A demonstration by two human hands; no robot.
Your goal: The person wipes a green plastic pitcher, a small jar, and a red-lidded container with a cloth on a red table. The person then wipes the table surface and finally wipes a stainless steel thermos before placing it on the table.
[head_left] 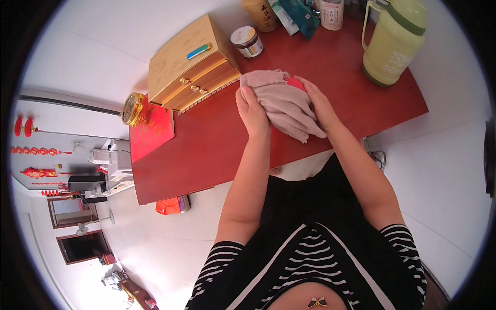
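Note:
A bunched greyish-pink cloth (285, 102) with a frayed edge is held between both hands over the red-brown wooden table (217, 147). My left hand (252, 112) grips its left side, the thumb lying on top. On the opposite side, my right hand (319, 104) presses against the folds, its fingertips beside a bright red patch (296, 83) at the cloth's upper edge. Whether that patch is part of the cloth or a separate thing, I cannot tell. The fingers beneath the cloth are hidden.
A gold drawer box (193, 69) bears a blue-green lighter-like item (199, 51). Behind the cloth stand a lidded jar (248, 42) and a tan container (261, 15). A green thermos jug (395, 42) is at right, a gold ornament (133, 109) and red paper (153, 135) at left.

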